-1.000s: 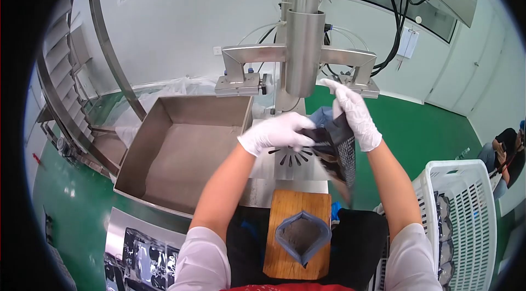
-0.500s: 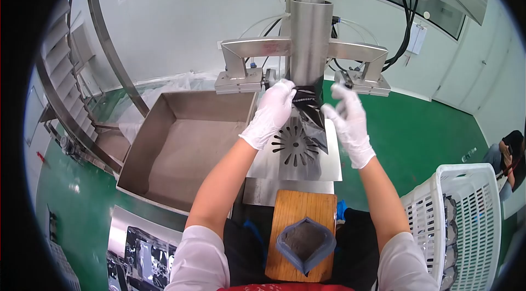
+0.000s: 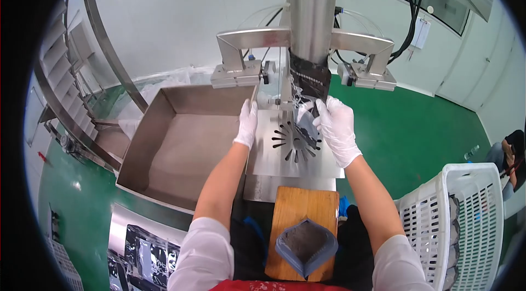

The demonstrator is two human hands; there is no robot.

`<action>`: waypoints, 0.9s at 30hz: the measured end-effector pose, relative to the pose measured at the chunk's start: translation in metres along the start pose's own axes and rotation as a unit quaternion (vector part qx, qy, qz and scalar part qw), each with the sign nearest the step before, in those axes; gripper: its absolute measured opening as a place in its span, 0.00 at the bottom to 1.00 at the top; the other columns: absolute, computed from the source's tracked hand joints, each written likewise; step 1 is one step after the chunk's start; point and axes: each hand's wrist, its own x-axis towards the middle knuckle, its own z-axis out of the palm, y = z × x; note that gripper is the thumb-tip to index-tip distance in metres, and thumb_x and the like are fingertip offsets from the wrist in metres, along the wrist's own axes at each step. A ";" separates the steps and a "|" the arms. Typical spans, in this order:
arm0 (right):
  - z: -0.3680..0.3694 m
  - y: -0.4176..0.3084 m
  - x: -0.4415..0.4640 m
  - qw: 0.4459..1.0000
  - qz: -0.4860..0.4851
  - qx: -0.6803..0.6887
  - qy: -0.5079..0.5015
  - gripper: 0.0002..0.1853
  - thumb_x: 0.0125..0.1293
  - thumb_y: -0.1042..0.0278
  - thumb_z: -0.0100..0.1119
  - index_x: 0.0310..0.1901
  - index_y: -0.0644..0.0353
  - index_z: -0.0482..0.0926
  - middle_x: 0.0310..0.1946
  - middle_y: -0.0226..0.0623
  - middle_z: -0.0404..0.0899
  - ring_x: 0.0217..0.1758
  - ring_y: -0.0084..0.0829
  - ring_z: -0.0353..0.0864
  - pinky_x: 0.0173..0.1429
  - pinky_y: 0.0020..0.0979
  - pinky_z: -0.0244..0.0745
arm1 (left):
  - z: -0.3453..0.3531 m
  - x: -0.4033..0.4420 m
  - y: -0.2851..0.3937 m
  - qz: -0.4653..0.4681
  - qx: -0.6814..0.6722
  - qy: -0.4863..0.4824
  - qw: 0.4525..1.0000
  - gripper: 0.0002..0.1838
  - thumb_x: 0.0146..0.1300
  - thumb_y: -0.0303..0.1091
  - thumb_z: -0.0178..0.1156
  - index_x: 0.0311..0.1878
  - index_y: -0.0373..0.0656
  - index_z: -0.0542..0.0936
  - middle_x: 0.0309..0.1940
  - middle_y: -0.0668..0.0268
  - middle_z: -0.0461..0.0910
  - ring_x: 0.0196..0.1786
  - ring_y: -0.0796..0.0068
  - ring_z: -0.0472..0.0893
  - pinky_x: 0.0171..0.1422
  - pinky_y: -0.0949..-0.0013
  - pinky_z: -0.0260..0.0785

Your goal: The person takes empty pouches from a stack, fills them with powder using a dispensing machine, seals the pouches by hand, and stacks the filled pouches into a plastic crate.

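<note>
A black and clear printed plastic bag (image 3: 308, 80) hangs with its mouth around the lower end of a steel filling tube (image 3: 311, 22). My gloved right hand (image 3: 337, 131) pinches the bag's right side near its lower part. To the left, my gloved left hand (image 3: 247, 123) is by the right edge of a steel tray (image 3: 186, 154), fingers stretched upward and holding nothing; contact with the edge is unclear. Below the bag lies a slotted steel plate (image 3: 268, 162). Closer to me, an open grey pouch (image 3: 306, 247) containing greyish powder stands on a wooden board (image 3: 290, 203).
Metal clamp arms flank the tube, with a left block (image 3: 236, 76) and a right block (image 3: 372, 77). A white basket (image 3: 422, 220) holding several packs stands at right. Flat printed bags (image 3: 145, 255) lie at lower left. Another person (image 3: 507, 162) is at far right.
The bag's mouth has gone up around the tube and the bag now hangs open. My left hand has left it, moving left and down; my right hand has closed on its side.
</note>
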 end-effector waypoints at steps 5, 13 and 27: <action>-0.007 -0.017 -0.008 0.986 0.113 0.123 0.001 0.10 0.71 0.70 0.55 0.47 0.69 0.78 0.27 0.35 0.80 0.23 0.21 0.79 0.27 0.24 0.73 | -0.004 -0.008 0.043 -0.166 -0.278 -0.106 0.940 0.35 0.72 0.53 0.50 0.69 0.31 0.65 0.64 0.54 0.72 0.68 0.61 0.69 0.74 0.61 0.54; -0.065 -0.045 -0.124 0.880 0.080 0.237 -0.404 0.19 0.71 0.64 0.56 0.59 0.64 0.77 0.53 0.36 0.80 0.59 0.29 0.76 0.66 0.32 0.67 | -0.181 -0.247 0.207 -0.149 -0.191 -0.080 0.967 0.15 0.70 0.31 0.55 0.24 0.41 0.75 0.18 0.72 0.71 0.20 0.85 0.66 0.25 0.78 0.55; -0.076 -0.020 -0.216 0.914 0.209 0.237 -0.256 0.07 0.61 0.78 0.61 0.41 0.64 0.80 0.37 0.26 0.81 0.41 0.18 0.77 0.51 0.22 0.71 | -0.140 -0.407 0.167 0.136 0.090 -0.117 0.980 0.21 0.62 0.23 0.57 0.60 0.32 0.73 0.56 0.46 0.76 0.59 0.47 0.75 0.65 0.56 0.68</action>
